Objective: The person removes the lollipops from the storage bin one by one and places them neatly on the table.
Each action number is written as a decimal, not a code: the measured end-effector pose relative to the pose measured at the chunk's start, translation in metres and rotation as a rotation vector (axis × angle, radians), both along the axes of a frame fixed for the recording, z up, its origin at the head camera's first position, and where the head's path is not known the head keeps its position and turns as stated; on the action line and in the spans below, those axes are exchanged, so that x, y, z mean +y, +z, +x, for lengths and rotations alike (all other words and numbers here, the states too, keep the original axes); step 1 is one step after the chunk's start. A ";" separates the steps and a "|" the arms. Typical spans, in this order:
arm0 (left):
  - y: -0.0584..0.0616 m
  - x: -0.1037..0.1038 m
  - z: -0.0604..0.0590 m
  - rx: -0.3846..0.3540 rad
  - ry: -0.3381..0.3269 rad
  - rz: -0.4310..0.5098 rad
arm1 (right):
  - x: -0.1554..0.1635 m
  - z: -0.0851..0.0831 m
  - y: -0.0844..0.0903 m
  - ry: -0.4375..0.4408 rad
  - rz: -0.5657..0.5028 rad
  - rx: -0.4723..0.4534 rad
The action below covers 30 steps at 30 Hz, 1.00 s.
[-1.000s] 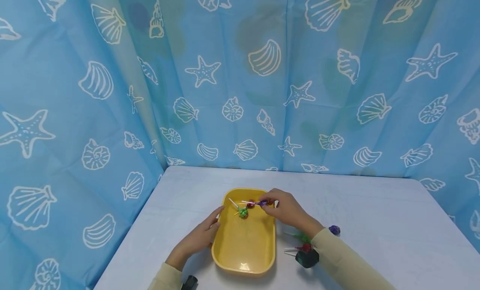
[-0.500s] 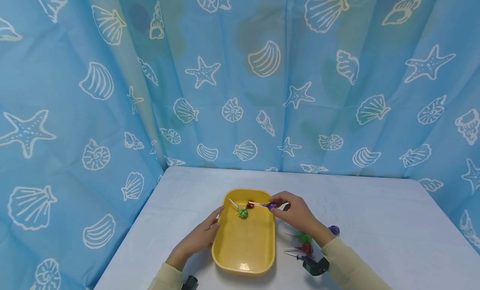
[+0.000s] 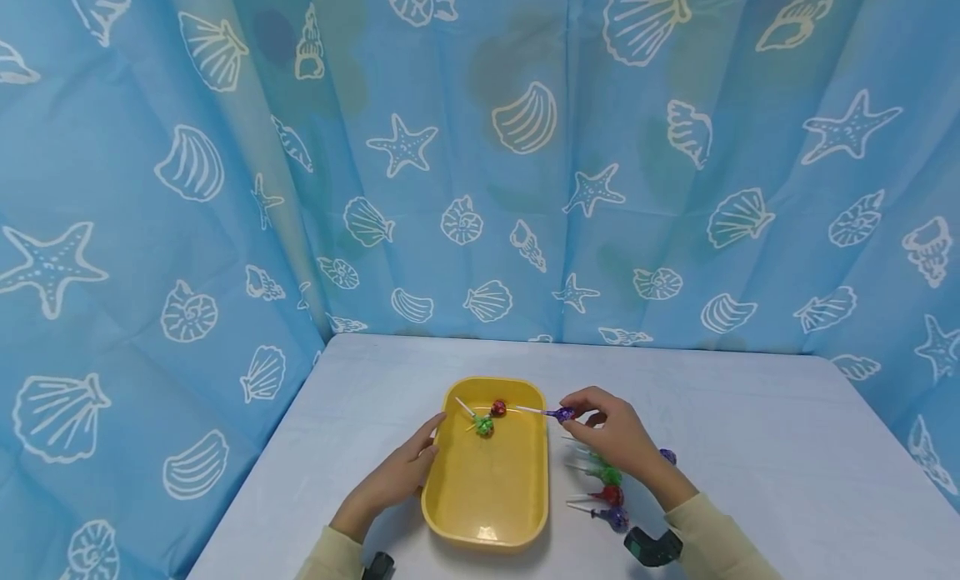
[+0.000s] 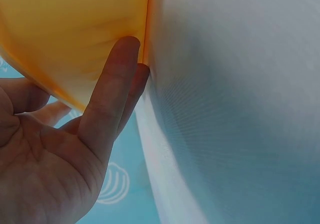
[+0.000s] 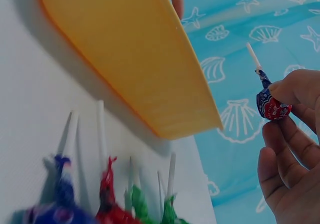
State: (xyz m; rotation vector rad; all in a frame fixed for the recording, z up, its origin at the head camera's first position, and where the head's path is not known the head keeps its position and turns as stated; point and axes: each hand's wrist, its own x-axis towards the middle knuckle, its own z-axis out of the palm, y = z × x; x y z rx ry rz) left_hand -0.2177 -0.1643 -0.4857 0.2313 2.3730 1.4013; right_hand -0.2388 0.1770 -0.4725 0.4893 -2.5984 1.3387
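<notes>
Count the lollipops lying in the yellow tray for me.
2: the green lollipop and the red lollipop, both in the far half of the yellow tray. The right hand holds a purple lollipop, uncounted.

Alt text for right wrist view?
A right hand pinches a blue-and-red wrapped lollipop by its candy end, white stick up. A rectangular yellow plastic tray spans the upper left; below, blue, red and green wrapped lollipops lie on a white table.
</notes>
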 end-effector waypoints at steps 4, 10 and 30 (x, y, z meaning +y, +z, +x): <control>-0.001 -0.001 0.000 -0.001 -0.006 0.015 | 0.010 0.003 -0.004 -0.020 0.006 0.000; -0.004 -0.003 -0.002 0.000 -0.017 0.025 | 0.026 0.011 -0.006 -0.065 0.025 -0.009; 0.000 -0.002 0.000 0.013 -0.014 0.023 | 0.074 0.042 -0.018 -0.147 0.049 0.019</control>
